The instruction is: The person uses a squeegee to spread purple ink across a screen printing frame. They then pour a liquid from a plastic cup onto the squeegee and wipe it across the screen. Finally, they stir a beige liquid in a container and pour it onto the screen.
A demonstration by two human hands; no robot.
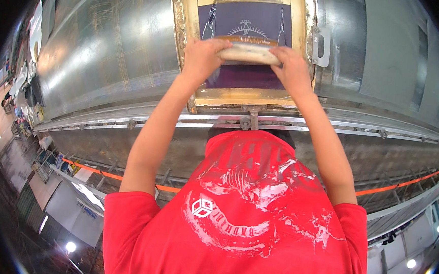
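Observation:
My left hand [202, 59] and my right hand [290, 65] grip the two ends of a squeegee [247, 52], a pale bar with a brown edge, held crosswise over a screen frame [237, 96]. The frame is yellowish and stained, around dark purple mesh [245, 19] with a light radiating design just above the squeegee. Tape-like shiny strips run down both sides of the mesh. A metal handle [321, 46] sits at the frame's right side.
Long grey metal table surfaces [109, 37] extend left and right of the frame. A metal rail [342, 129] runs along the near edge, with an orange strip [394, 184] lower down. Clutter [27, 90] lines the far left; my red shirt is below.

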